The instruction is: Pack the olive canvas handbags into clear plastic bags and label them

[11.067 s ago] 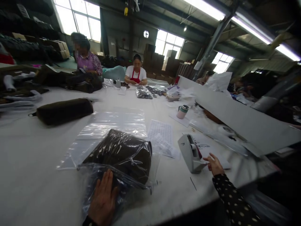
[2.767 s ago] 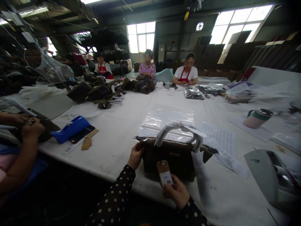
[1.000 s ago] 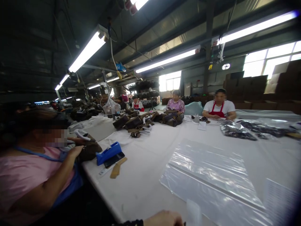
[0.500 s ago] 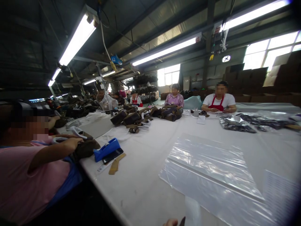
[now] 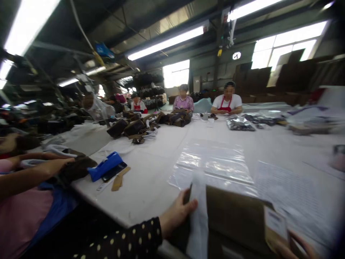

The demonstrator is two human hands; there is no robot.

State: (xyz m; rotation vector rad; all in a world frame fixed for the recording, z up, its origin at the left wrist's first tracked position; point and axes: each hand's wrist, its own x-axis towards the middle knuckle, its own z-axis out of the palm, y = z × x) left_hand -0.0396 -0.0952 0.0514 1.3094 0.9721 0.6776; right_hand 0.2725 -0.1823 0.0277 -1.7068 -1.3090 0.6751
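A dark olive-brown bag (image 5: pixel 237 212) is in front of me at the bottom of the head view, its lower part cut off by the frame. Down its left part runs a white wrapped strip (image 5: pixel 198 216). My left hand (image 5: pixel 179 210), below a dotted black sleeve, is closed on the bag's left edge, thumb against the strip. At the lower right my right hand (image 5: pixel 296 246) is partly cut off and blurred, its fingers closed at the bag's right side. A tag (image 5: pixel 276 225) with a white label hangs there beside the fingers.
Clear plastic bags (image 5: pixel 212 162) lie flat beyond the bag, with a printed sheet (image 5: pixel 285 190) to their right. A blue tape dispenser (image 5: pixel 106 167) is on the left. A co-worker's arm (image 5: pixel 40 172) handles another bag. Several bags (image 5: pixel 134 126) are piled farther back.
The olive-brown bag has come up into view with both my hands on it; earlier only fingertips showed at the bottom edge. The view has turned right and tilted downward.
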